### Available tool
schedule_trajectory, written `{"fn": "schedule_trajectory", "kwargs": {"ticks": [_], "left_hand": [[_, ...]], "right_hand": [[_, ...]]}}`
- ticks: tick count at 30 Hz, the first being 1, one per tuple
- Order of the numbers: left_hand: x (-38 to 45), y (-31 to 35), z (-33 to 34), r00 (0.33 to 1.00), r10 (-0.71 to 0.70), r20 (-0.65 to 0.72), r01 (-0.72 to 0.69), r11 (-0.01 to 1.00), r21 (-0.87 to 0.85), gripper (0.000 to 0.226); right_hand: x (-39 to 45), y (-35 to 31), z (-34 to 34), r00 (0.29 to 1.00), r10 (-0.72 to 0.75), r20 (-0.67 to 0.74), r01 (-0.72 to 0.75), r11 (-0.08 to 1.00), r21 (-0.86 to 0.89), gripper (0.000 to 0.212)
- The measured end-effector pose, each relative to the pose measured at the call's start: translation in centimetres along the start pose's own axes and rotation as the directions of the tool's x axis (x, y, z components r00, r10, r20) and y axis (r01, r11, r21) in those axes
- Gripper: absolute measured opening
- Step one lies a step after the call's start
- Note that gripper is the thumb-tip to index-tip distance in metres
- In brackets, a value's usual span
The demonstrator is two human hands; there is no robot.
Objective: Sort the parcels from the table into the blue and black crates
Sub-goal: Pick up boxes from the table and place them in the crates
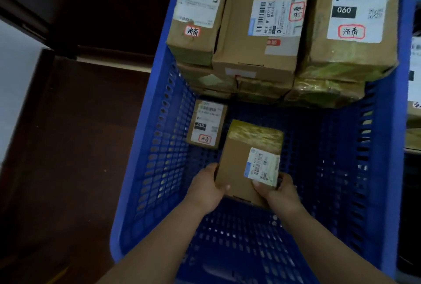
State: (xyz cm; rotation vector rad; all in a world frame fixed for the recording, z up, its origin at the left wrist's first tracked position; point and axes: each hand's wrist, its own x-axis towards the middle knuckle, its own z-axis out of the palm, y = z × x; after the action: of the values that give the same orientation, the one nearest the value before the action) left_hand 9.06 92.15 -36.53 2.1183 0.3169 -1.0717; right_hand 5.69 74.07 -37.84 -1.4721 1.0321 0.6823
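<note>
Both my hands reach down into the blue crate [385,169] and hold one small cardboard parcel [239,158] with a white label and yellow tape on its far end. My left hand [206,189] grips its near left corner, thumb on top. My right hand [279,189] grips its near right corner over the label. The parcel hangs tilted above the crate's floor. A smaller labelled parcel [206,123] lies by the crate's left wall. Three large labelled boxes [257,21] are stacked on other boxes at the crate's far end.
Dark wooden furniture [79,124] stands left of the crate. More parcels [414,110] show at the right edge, outside the blue wall. The crate's near half shows bare perforated floor.
</note>
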Motion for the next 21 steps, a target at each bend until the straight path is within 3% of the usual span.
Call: {"fn": "schedule_trajectory", "kwargs": {"ticks": [5, 8, 13, 21], "left_hand": [[2.0, -0.1, 0.5, 0.999, 0.018, -0.048, -0.017, 0.999, 0.037, 0.060], [4.7, 0.2, 0.0, 0.980, 0.032, -0.194, -0.013, 0.995, 0.098, 0.069], [8.9, 0.9, -1.6, 0.895, 0.051, -0.442, 0.022, 0.987, 0.159, 0.072], [12.3, 0.6, -1.1, 0.850, -0.050, -0.525, 0.191, 0.957, 0.218, 0.107]], "right_hand": [[1.8, 0.2, -0.1, 0.997, -0.068, -0.034, 0.069, 0.998, 0.011, 0.079], [3.8, 0.2, -0.3, 0.991, -0.125, -0.044, 0.125, 0.992, 0.002, 0.082], [7.3, 0.7, 0.4, 0.983, -0.177, -0.045, 0.177, 0.984, -0.001, 0.087], [11.1, 2.0, 0.2, 0.966, -0.229, -0.121, 0.229, 0.973, -0.015, 0.076]]}}
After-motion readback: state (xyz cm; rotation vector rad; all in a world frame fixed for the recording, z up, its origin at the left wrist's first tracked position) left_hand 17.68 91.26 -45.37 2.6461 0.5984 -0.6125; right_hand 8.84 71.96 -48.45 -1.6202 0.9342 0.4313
